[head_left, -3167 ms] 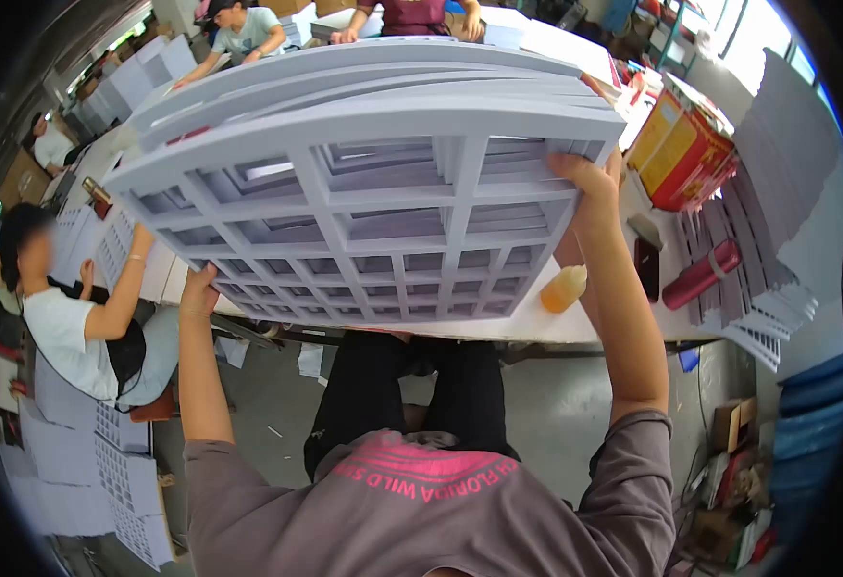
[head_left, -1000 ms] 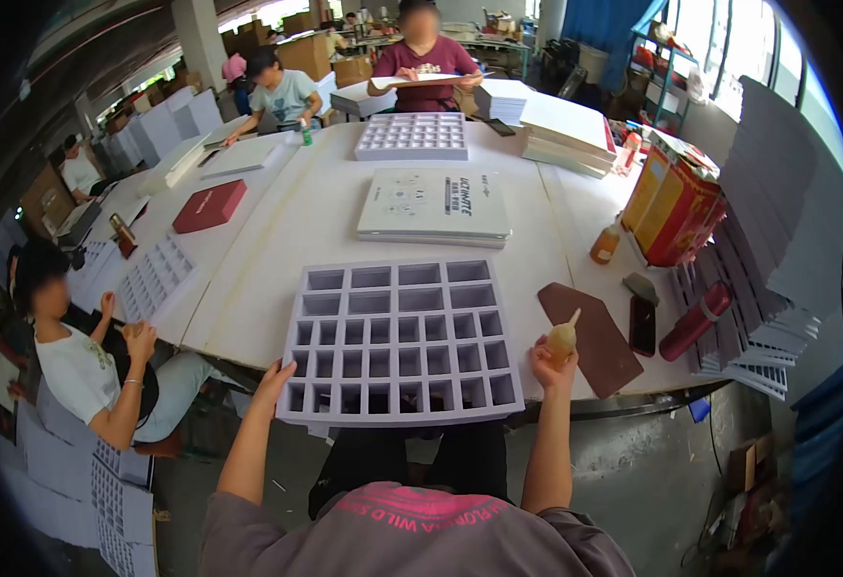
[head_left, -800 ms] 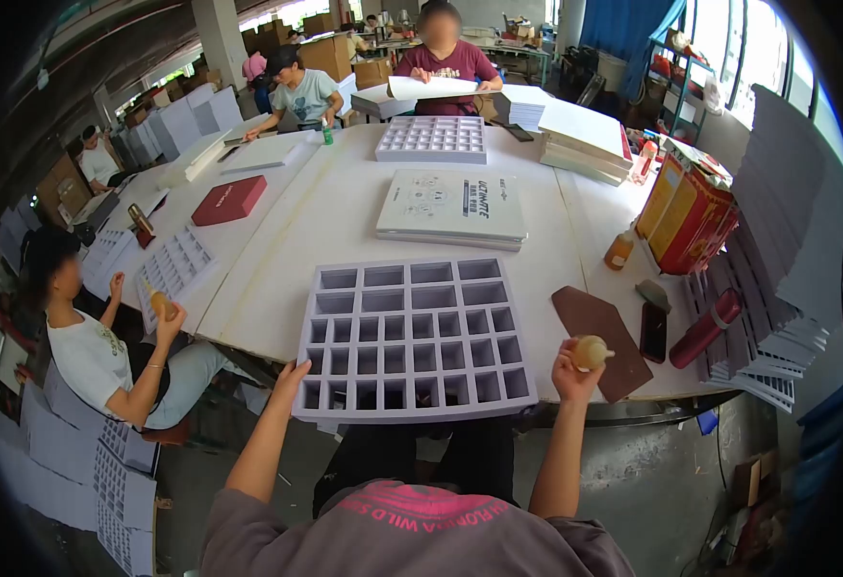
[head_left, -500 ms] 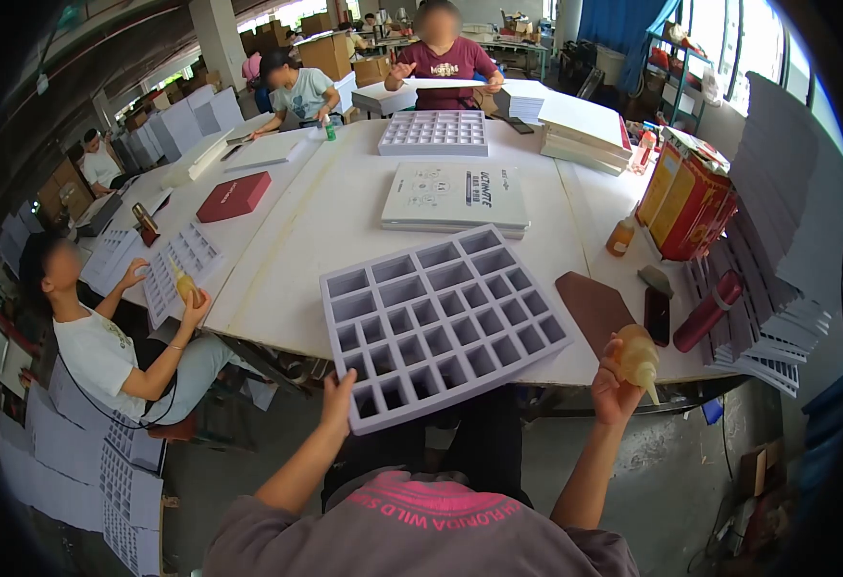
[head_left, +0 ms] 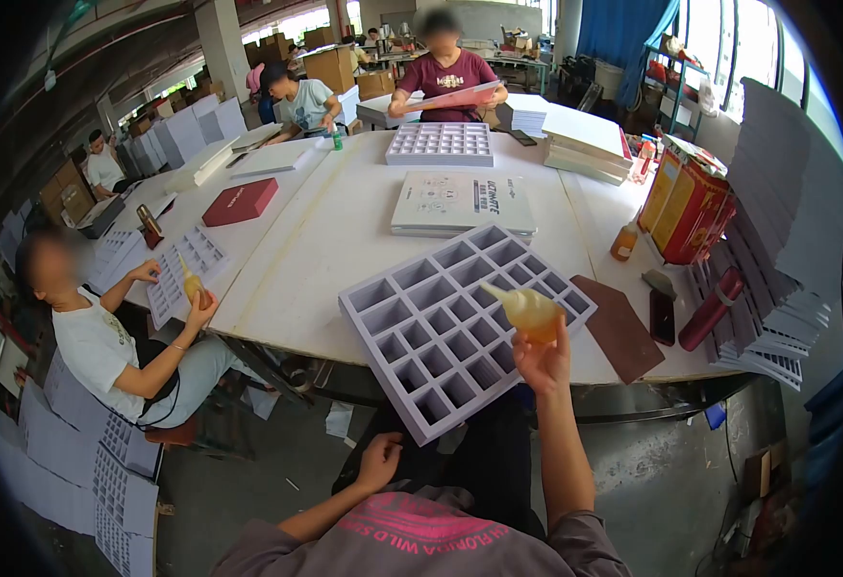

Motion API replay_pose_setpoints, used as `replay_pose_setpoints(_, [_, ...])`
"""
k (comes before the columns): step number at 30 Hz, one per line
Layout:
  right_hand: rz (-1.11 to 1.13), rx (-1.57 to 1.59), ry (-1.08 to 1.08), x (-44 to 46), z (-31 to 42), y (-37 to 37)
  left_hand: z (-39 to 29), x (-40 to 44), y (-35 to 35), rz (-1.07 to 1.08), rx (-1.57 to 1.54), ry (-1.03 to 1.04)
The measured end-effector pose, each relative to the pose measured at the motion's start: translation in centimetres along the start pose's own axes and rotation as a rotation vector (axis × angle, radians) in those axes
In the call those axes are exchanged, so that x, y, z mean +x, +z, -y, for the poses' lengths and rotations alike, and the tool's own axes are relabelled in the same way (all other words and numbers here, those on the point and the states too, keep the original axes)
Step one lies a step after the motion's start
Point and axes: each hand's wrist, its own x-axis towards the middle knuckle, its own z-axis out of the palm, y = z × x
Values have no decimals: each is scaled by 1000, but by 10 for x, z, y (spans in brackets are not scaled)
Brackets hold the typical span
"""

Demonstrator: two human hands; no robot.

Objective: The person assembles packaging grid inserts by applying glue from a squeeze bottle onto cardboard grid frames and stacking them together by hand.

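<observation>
The right hand, right of centre in the frame, pinches a bottle of amber liquid between thumb and fingers, its pale nozzle pointing to the upper left over the tray. The tray, grey-white and split into many compartments, sits in the centre of the frame, turned askew over the table, with its lower corner jutting past the table edge above the lap. Whether the lap bears any of its weight I cannot tell. The left hand, at lower centre, lies by the lap below the tray and apart from it, fingers loosely bent; the palm is hidden, so I cannot tell more.

Just right of the tray lies a brown card; then, toward the right of the frame, a phone and a red flask. Above these stand a second bottle and a red and yellow box. A white stack printed ULTIMATE lies just above the tray, and a second tray beyond it at upper centre. At far left, a co-worker in a white shirt holds another bottle over a third tray; at upper centre, a person in maroon holds a pinkish board in both hands
</observation>
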Motion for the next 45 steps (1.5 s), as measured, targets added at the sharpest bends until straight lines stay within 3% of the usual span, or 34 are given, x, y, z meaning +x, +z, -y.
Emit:
replay_pose_setpoints(9, [193,63,130,26,-22,-24,-32,3,9,57,475,220])
replay_pose_setpoints(17, [12,-236,70,25,-28,-24,-33,21,12,114,559,193])
replay_pose_setpoints(25, [-13,-181,33,26,-28,-26,-31,28,10,129,584,218])
replay_pose_setpoints(28, [-15,-199,38,26,-28,-25,-42,30,4,5,528,272])
replay_pose_setpoints(34, [-30,-258,30,27,-29,-28,-14,23,-2,67,280,122])
replay_pose_setpoints(40, [-16,-262,53,26,-28,-31,-19,24,3,24,320,187])
replay_pose_setpoints(43, [-4,-271,51,23,-28,-31,-23,32,2,-13,-210,-223])
replay_pose_setpoints(44, [3,-277,46,23,-28,-31,-21,41,-6,26,-270,-313])
replay_pose_setpoints(45, [9,-281,43,24,-29,-30,-21,52,-8,-108,-317,-284])
